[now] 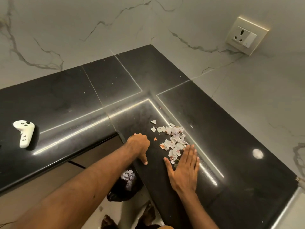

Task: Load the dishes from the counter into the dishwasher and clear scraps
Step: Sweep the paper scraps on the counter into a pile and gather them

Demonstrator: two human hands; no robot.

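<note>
A person's right hand [184, 169], grip flat, open and empty, touches torn paper scraps [173, 139] at centre frame on the black table [66, 100]. The left hand [138, 144] curls knuckles-up nearby, its grip's contents hidden.

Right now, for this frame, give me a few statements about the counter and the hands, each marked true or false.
1. The right hand lies flat on the counter, fingers straight, at the edge of the paper scraps. True.
2. The white controller lies among the scraps. False: it lies well apart, on the counter's left stretch.
3. A black bag with crumpled paper in it sits on the floor below the counter edge. True.
4. A plug sits in the wall socket. False: nothing is plugged in.
</note>
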